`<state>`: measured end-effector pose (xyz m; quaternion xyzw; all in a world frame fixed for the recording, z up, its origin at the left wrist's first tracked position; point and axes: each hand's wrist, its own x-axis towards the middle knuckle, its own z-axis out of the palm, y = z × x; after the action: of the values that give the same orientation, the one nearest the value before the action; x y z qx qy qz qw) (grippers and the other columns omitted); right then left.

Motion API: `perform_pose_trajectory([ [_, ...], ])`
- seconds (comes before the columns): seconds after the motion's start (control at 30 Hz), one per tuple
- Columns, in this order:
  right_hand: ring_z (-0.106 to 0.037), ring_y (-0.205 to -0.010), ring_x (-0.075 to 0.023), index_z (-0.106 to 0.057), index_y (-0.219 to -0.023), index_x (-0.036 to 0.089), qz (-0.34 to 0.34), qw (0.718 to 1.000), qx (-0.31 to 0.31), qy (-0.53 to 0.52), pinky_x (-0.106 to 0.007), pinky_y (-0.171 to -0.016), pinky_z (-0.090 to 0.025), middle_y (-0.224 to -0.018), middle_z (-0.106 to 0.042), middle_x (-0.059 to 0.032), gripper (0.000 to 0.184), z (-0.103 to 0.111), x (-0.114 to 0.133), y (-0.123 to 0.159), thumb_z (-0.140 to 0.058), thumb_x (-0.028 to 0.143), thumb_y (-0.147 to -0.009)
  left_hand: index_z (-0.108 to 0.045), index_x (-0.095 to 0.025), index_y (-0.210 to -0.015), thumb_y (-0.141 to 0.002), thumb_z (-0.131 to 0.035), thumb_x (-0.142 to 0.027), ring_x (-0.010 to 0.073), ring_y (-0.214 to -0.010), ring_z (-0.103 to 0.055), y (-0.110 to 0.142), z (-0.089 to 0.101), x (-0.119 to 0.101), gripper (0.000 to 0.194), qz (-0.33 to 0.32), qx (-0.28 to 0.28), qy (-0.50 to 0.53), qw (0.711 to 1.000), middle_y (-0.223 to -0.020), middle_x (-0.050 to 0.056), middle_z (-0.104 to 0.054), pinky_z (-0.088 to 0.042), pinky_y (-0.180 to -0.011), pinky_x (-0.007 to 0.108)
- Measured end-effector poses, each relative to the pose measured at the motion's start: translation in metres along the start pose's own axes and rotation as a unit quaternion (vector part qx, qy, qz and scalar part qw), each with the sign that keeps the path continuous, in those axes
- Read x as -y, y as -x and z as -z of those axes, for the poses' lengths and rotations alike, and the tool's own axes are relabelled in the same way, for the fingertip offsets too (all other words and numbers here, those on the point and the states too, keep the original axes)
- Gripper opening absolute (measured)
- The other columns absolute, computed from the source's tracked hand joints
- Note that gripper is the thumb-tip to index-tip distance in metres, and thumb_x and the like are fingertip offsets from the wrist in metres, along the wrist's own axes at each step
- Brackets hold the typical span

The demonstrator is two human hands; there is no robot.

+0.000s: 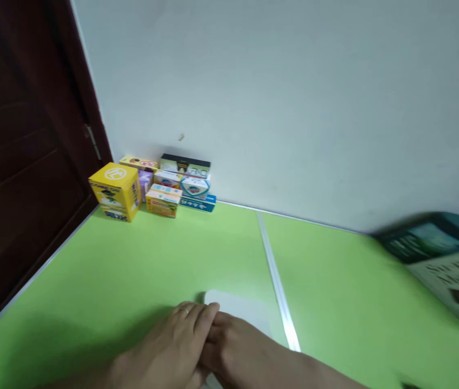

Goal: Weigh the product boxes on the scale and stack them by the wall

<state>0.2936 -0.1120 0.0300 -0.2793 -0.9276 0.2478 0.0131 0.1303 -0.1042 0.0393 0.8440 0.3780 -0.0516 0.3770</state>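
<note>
Green tabletop (346, 286): left hand (180, 335) touches right hand (235, 346) by white object (241, 307).

Boxes (163, 204) on table (132, 265) before wall (294, 108), right of door (14, 129); packet (444, 265) far right; part-hidden item (239, 306) in front.

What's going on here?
A person's left hand and right hand meet, fingers overlapping, over a white item on the green surface; whether they grip it is unclear. Small boxes stand by the wall at left, and a blurred package is at right.
</note>
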Motion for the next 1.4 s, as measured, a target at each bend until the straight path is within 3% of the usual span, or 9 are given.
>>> perform_pose_trajectory([
  [0.3, -0.063, -0.094, -0.0237, -0.068, -0.098, 0.008, -0.04, 0.988, -0.148, 0.01, -0.033, -0.099, -0.043, -0.099, -0.073, -0.014, 0.029, -0.029, 0.003, 0.098, -0.051, 0.015, -0.076, -0.035, -0.023, -0.144, -0.074, -0.051, -0.012, 0.0302, -0.136, -0.035, -0.046, -0.043, -0.049, 0.072, -0.139, 0.025, -0.061, 0.988, -0.147, 0.009, -0.038, -0.025, -0.115, 0.05],
  [0.5, -0.05, -0.121, -0.0212, -0.059, -0.116, 0.013, -0.153, 0.917, -0.325, -0.175, -0.037, -0.102, -0.041, -0.121, -0.061, -0.0142, 0.051, -0.028, -0.001, 0.202, -0.044, 0.003, -0.068, -0.024, -0.036, -0.146, -0.085, -0.047, -0.022, 0.0286, -0.134, -0.04, -0.099, -0.064, -0.112, 0.067, -0.173, 0.024, 0.021, 0.984, -0.151, 0.004, -0.034, -0.036, -0.11, 0.048],
  [0.6, -0.051, -0.119, -0.0193, -0.054, -0.118, 0.02, -0.257, 0.804, -0.469, -0.26, -0.043, -0.104, -0.038, -0.123, -0.058, -0.0104, 0.045, -0.041, -0.031, 0.261, -0.044, 0.006, -0.076, -0.018, -0.035, -0.148, -0.086, -0.049, -0.028, 0.0323, -0.136, -0.036, -0.141, -0.083, -0.16, 0.07, -0.154, 0.023, 0.038, 0.987, -0.156, 0.005, -0.021, -0.033, -0.109, 0.055],
  [0.73, -0.061, -0.102, -0.0188, -0.05, -0.115, 0.015, -0.398, 0.578, -0.628, -0.335, -0.042, -0.096, -0.046, -0.114, -0.06, -0.0134, 0.038, -0.06, -0.098, 0.343, -0.047, 0.012, -0.078, -0.024, -0.023, -0.148, -0.08, -0.055, -0.027, 0.0353, -0.135, -0.038, -0.217, -0.108, -0.236, 0.074, -0.18, 0.073, 0.087, 0.977, -0.155, 0.012, -0.022, -0.036, -0.108, 0.053],
  [0.87, -0.058, -0.111, -0.0211, -0.035, -0.133, 0.01, -0.472, 0.473, -0.671, -0.323, -0.037, -0.091, -0.05, -0.128, -0.051, -0.0199, 0.059, -0.063, -0.157, 0.411, -0.053, 0.02, -0.077, -0.027, -0.009, -0.146, -0.072, -0.052, -0.009, 0.0325, -0.136, -0.036, -0.304, -0.13, -0.312, 0.078, -0.203, 0.049, 0.119, 0.971, -0.151, 0.017, -0.031, -0.031, -0.112, 0.045],
  [0.97, -0.051, -0.123, -0.0228, -0.021, -0.142, 0.008, -0.552, 0.458, -0.655, -0.239, -0.035, -0.092, -0.048, -0.138, -0.041, -0.0237, 0.072, -0.057, -0.194, 0.444, -0.051, 0.03, -0.08, -0.03, -0.009, -0.145, -0.062, -0.052, -0.001, 0.0303, -0.141, -0.026, -0.364, -0.148, -0.347, 0.086, -0.24, 0.027, 0.099, 0.965, -0.153, 0.013, -0.028, -0.022, -0.116, 0.042],
  [1.1, -0.034, -0.136, -0.0258, -0.008, -0.146, 0.006, -0.644, 0.471, -0.596, -0.09, -0.041, -0.102, -0.04, -0.147, -0.027, -0.0254, 0.084, -0.052, -0.242, 0.468, -0.049, 0.044, -0.083, -0.037, -0.011, -0.14, -0.055, -0.058, -0.001, 0.0355, -0.143, -0.017, -0.416, -0.179, -0.344, 0.088, -0.224, 0.015, 0.109, 0.968, -0.15, 0.015, -0.033, -0.014, -0.117, 0.049],
  [1.23, -0.028, -0.138, -0.0279, -0.008, -0.146, 0.005, -0.65, 0.477, -0.591, 0.0, -0.045, -0.106, -0.034, -0.15, -0.022, -0.025, 0.088, -0.046, -0.277, 0.48, -0.054, 0.043, -0.081, -0.044, -0.011, -0.135, -0.059, -0.061, -0.004, 0.033, -0.144, -0.014, -0.431, -0.203, -0.319, 0.078, -0.227, -0.022, 0.101, 0.968, -0.147, 0.015, -0.039, -0.011, -0.118, 0.046],
  [1.4, -0.046, -0.122, -0.0278, -0.027, -0.138, 0.01, -0.613, 0.489, -0.62, -0.011, -0.045, -0.098, -0.041, -0.134, -0.045, -0.0201, 0.07, -0.039, -0.275, 0.477, -0.055, 0.037, -0.079, -0.022, -0.015, -0.146, -0.067, -0.054, -0.001, 0.0287, -0.142, -0.023, -0.428, -0.196, -0.309, 0.087, -0.173, -0.063, 0.214, 0.959, -0.154, 0.014, -0.023, -0.022, -0.116, 0.045],
])
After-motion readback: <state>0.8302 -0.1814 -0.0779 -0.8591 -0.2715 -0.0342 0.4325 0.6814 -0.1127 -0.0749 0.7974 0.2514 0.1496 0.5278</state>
